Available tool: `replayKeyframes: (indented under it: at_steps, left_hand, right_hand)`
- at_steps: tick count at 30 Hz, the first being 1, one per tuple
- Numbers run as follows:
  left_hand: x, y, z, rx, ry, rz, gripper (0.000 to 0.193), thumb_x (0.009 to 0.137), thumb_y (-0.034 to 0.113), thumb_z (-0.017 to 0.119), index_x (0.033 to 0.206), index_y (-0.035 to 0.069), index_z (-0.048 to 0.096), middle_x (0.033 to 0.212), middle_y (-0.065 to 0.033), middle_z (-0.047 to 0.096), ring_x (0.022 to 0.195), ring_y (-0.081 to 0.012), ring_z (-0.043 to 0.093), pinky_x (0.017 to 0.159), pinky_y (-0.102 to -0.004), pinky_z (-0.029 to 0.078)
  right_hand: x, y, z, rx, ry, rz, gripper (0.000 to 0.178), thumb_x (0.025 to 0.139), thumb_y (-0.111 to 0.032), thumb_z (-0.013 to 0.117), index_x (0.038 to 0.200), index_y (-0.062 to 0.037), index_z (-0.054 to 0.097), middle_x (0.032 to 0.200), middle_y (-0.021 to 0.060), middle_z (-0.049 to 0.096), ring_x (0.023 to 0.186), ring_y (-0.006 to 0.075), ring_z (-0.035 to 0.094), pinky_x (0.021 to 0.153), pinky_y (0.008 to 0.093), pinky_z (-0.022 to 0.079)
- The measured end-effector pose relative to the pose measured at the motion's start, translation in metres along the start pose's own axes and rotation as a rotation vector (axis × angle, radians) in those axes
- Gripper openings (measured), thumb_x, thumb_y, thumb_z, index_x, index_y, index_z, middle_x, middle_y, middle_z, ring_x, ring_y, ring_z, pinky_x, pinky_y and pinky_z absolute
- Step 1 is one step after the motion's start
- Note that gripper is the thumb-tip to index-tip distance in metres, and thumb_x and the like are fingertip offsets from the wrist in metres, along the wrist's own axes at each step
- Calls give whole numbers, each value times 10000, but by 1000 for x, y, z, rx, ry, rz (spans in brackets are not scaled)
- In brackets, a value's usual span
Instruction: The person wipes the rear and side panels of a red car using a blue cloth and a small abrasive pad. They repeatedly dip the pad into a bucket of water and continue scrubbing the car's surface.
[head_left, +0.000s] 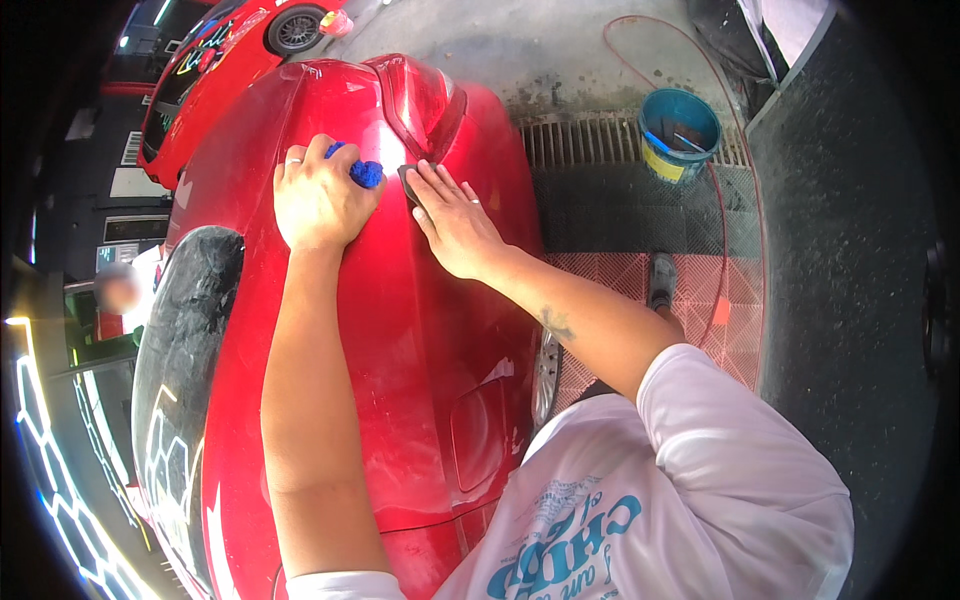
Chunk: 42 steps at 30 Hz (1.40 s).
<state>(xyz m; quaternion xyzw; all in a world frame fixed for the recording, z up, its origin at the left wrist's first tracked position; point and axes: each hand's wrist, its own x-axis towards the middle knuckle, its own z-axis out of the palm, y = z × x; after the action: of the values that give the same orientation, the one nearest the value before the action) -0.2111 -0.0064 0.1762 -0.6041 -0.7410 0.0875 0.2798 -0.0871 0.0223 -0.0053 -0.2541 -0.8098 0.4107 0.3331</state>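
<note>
Bunched in my left hand (322, 208) is a blue cloth (366, 174), its folds showing between thumb and fingers; the fist rests on the rear side of a red car (390, 340). Under the fingers of my right hand (455, 225) is a dark flat pad (408, 186), pressed against the paint just below the tail light (418, 100). The fingers lie straight over the pad and hide most of it. A bright reflection shows on the paint between the two hands. Streaks and hazy marks run over the panel.
A teal bucket (680, 118) with some items in it stands on the floor grating at right. A thin red hose (722, 250) curves past it. Another red car (225, 60) stands at far left. The rear window (190, 330) is to my left, with a person (140, 290) beyond.
</note>
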Motion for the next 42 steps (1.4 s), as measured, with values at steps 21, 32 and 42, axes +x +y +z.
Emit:
replayKeyframes:
  at_steps: [21,32,42]
  left_hand:
    - [-1,0,-1,-14,-12,-11,248,799,382,859,898,159,808,1049,-41,736,1032,-309,691,914,-469,572]
    - [-2,-1,1,33,23,12,279,796,404,873,916,158,818,1060,-41,741,1021,-312,707,913,-461,590]
    - [-10,-9,6,41,39,12,283,783,410,852,943,179,817,1078,-37,748,1047,-320,711,903,-470,593]
  right_hand:
    - [-22,-12,-5,-11,-55,6,586,1152,-305,458,1683,-83,350,1775,191,290,1633,479,242,1283,662,281]
    - [-17,46,-26,183,169,114,493,1154,-279,482,1621,-120,483,1650,211,499,1508,437,485,1247,523,405]
    - [-78,-66,23,128,54,121,601,1158,-315,437,1677,-31,333,1753,228,317,1606,484,298,1256,677,296]
